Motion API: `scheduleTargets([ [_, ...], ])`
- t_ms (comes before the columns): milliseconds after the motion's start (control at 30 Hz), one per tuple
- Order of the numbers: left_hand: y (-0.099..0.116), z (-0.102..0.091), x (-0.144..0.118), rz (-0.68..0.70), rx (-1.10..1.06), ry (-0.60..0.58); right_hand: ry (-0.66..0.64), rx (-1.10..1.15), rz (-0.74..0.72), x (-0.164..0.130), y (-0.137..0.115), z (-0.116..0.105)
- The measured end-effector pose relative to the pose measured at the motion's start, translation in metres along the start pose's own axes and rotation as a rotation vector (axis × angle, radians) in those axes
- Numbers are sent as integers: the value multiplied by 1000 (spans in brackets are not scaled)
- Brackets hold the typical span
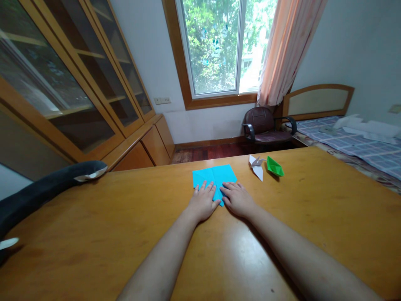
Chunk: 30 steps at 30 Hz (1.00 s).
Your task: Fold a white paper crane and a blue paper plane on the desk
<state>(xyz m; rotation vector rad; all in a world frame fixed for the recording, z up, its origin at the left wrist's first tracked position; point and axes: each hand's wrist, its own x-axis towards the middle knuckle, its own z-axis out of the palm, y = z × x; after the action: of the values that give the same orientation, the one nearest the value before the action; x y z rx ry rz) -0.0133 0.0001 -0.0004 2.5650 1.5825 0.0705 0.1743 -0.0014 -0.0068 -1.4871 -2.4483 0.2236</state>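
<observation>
A sheet of blue origami paper (216,173) lies flat on the wooden table (125,234), its near corners folded so that it tapers to a point towards me. Crease lines run across it. My left hand (204,201) rests palm down on its near left part, fingers stretched out. On the near right part lies my right hand (238,198), also flat with its fingers extended. The hands partly hide the folded edges. Right of the paper sit a white folded paper crane (257,166) and a green paper boat (275,167), both apart from my hands.
A black and white plush-looking object (46,184) lies along the table's left side. Beyond the table are a glass-door cabinet (90,54), a window (213,46), a brown office chair (266,125) and a bed (360,133) at the right.
</observation>
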Motion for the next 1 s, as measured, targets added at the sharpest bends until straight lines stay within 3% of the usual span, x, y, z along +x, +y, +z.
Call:
scheduleTargets([
  [1000, 2, 0, -1, -23, 19, -23, -5, -28, -4, 0, -1, -1],
])
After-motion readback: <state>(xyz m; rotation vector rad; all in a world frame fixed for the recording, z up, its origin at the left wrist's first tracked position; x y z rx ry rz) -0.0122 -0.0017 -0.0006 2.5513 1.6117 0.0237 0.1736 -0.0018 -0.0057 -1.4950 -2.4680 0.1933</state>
